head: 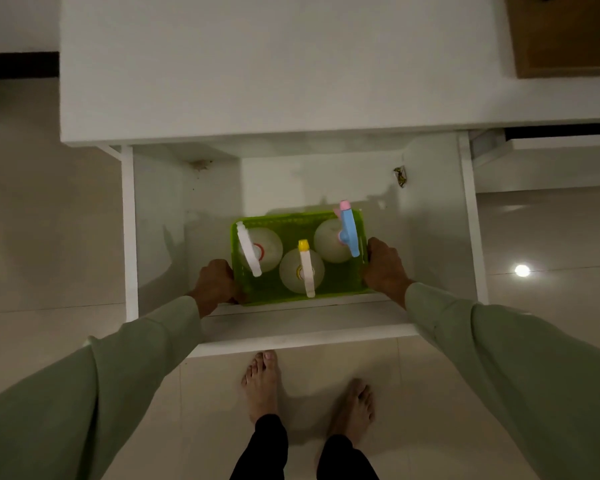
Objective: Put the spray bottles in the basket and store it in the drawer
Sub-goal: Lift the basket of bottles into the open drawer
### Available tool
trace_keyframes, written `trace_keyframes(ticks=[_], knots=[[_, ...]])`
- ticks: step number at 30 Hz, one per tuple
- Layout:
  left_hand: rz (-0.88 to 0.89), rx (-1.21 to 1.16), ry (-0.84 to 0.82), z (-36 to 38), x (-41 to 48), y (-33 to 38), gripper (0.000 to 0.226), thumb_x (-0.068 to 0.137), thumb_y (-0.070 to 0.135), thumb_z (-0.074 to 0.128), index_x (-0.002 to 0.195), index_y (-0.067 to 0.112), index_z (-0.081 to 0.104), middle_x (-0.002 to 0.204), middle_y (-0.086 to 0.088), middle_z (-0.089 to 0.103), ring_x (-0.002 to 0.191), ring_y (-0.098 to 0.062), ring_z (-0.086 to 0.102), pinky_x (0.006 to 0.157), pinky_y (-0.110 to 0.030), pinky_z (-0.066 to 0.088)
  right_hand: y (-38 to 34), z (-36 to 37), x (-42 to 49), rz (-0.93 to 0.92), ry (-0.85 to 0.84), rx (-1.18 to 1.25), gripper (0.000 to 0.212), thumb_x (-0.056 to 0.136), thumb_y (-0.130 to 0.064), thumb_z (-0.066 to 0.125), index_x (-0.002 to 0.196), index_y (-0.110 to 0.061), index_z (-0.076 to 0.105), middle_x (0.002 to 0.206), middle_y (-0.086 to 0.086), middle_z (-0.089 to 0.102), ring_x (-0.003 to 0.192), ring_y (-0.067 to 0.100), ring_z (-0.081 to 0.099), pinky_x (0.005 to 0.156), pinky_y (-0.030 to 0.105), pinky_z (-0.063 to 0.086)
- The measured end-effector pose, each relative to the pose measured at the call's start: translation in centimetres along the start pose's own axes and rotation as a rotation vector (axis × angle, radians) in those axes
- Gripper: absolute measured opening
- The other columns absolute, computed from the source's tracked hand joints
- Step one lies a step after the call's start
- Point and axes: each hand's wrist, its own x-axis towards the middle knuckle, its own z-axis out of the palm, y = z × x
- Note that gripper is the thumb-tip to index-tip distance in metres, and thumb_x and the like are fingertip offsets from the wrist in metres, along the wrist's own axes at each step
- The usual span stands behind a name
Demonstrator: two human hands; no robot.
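The green basket sits between both hands, inside the open drawer. Left hand and right hand each clasp a short side. Three spray bottles stand upright within.

A dim room in a home, seen from above. Glossy pale floor tiles reflect a ceiling light. A plain white counter stands over a deep white pull-out drawer — fitted household cabinetry. Bare feet on the tiles and loose green sleeves suggest someone at home — household spray bottles sit in a green plastic basket.
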Motion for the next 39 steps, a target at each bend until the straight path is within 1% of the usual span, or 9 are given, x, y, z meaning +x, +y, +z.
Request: trace_keyframes(ticks=[3, 12, 15, 19, 24, 29, 32, 35, 39], knots=[[0.006, 0.024, 0.010, -0.1, 0.1, -0.3, 0.035, 0.058, 0.000, 0.091, 0.079, 0.002, 0.063, 0.093, -0.025, 0.074, 0.088, -0.037, 0.073, 0.082, -0.049, 0.062, 0.1, 0.0, -0.4, 0.009, -0.039, -0.017, 0.013, 0.090, -0.009, 0.061, 0.097, -0.006, 0.049, 0.110, 0.027, 0.061, 0.100, 0.043, 0.061, 0.072, 0.037, 0.043], [0.054, 0.069, 0.057, 0.2, -0.1, -0.8, 0.035, 0.064, 0.007, 0.088, 0.090, -0.005, 0.067, 0.094, -0.024, 0.074, 0.086, -0.032, 0.066, 0.073, -0.036, 0.055, 0.0, 0.1, -0.9, 0.024, -0.064, -0.039, 0.021, 0.091, -0.009, 0.062, 0.107, -0.001, 0.050, 0.117, 0.028, 0.060, 0.105, 0.046, 0.061, 0.088, 0.054, 0.056], [0.070, 0.058, 0.060, 0.1, -0.7, -0.9, 0.035, 0.060, 0.009, 0.089, 0.082, 0.001, 0.064, 0.096, -0.026, 0.073, 0.093, -0.037, 0.068, 0.081, -0.042, 0.059, -0.1, -0.2, -1.2, 0.073, -0.103, -0.011, 0.035, 0.088, -0.007, 0.065, 0.119, 0.002, 0.051, 0.124, 0.027, 0.058, 0.111, 0.046, 0.060, 0.092, 0.052, 0.055], [0.073, 0.048, 0.072, -0.4, -2.3, -1.2, 0.061, 0.061, 0.010, 0.090, 0.112, 0.000, 0.059, 0.114, -0.025, 0.066, 0.106, -0.038, 0.062, 0.089, -0.044, 0.055, -0.7, -1.5, -2.9, 0.089, -0.092, 0.024, 0.050, 0.087, -0.005, 0.064, 0.134, -0.004, 0.047, 0.130, 0.024, 0.057, 0.119, 0.041, 0.055, 0.092, 0.040, 0.051], [0.188, -0.081, 0.260, -1.2, -7.8, -1.0, 0.058, 0.073, 0.015, 0.086, 0.122, 0.007, 0.057, 0.123, -0.019, 0.065, 0.106, -0.034, 0.064, 0.087, -0.040, 0.054, -1.8, -4.2, -8.3, -0.037, 0.082, 0.133, 0.060, 0.084, -0.004, 0.067, 0.140, -0.014, 0.050, 0.134, 0.014, 0.062, 0.123, 0.036, 0.057, 0.101, 0.048, 0.050], [0.436, -0.222, 0.420, -0.2, -16.3, -2.5, 0.050, 0.092, 0.035, 0.067, 0.136, 0.020, 0.048, 0.140, -0.005, 0.058, 0.119, -0.022, 0.059, 0.099, -0.041, 0.050, -1.5, -4.0, -16.3, -0.283, 0.432, 0.181, 0.049, 0.093, -0.003, 0.058, 0.141, -0.013, 0.052, 0.140, 0.007, 0.059, 0.131, 0.026, 0.053, 0.109, 0.040, 0.045], [0.456, -0.124, 0.430, 2.0, -19.6, -4.6, 0.048, 0.095, 0.045, 0.058, 0.138, 0.029, 0.045, 0.144, 0.000, 0.055, 0.127, -0.017, 0.052, 0.109, -0.041, 0.042, 0.2, -2.3, -19.7, -0.281, 0.526, 0.104, 0.045, 0.099, -0.016, 0.055, 0.143, -0.015, 0.050, 0.152, 0.007, 0.048, 0.144, 0.024, 0.040, 0.118, 0.041, 0.034], [0.548, 0.154, 0.464, 3.3, -20.0, -6.9, 0.047, 0.096, 0.038, 0.059, 0.138, 0.019, 0.052, 0.144, -0.006, 0.055, 0.140, -0.022, 0.043, 0.122, -0.043, 0.024, 2.3, -0.4, -21.2, -0.237, 0.491, -0.010, 0.044, 0.102, -0.030, 0.047, 0.143, -0.015, 0.053, 0.156, 0.011, 0.043, 0.150, 0.029, 0.032, 0.122, 0.048, 0.029], [0.654, 0.389, 0.580, 3.4, -18.5, -8.5, 0.038, 0.098, 0.030, 0.057, 0.134, 0.017, 0.059, 0.140, -0.007, 0.061, 0.139, -0.026, 0.049, 0.121, -0.050, 0.028, 4.5, 1.1, -20.9, -0.338, 0.499, -0.174, 0.039, 0.103, -0.024, 0.053, 0.141, -0.014, 0.057, 0.153, 0.015, 0.048, 0.151, 0.036, 0.032, 0.118, 0.054, 0.036]])
